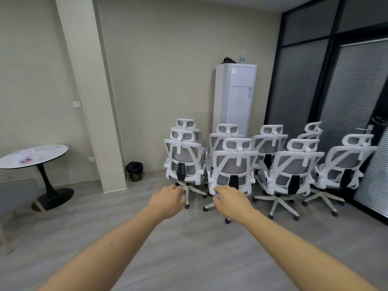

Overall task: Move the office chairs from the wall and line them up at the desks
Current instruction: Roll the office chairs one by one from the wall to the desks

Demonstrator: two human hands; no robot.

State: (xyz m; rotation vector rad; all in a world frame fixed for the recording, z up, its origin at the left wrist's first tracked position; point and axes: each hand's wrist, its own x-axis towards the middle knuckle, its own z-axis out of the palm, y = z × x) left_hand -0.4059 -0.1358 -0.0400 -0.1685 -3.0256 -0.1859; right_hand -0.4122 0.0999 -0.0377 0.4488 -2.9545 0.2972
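Several white office chairs with grey mesh backs stand in two rows by the far wall, backs turned to me. The nearest ones are the front left chair (184, 162) and the front middle chair (234, 168). Both my arms stretch forward over the floor. My left hand (167, 201) hovers with relaxed fingers just short of the left chair's base. My right hand (232, 201) is held the same way in front of the middle chair's lower back. Neither hand holds anything; I cannot tell whether either touches a chair.
A tall white air conditioner (235, 97) stands behind the chairs. A black bin (134, 171) sits beside a wall pillar (92, 97). A round white table (35, 154) on a black foot stands at the left. Dark glass partitions (336, 91) close the right side. Grey floor lies in front.
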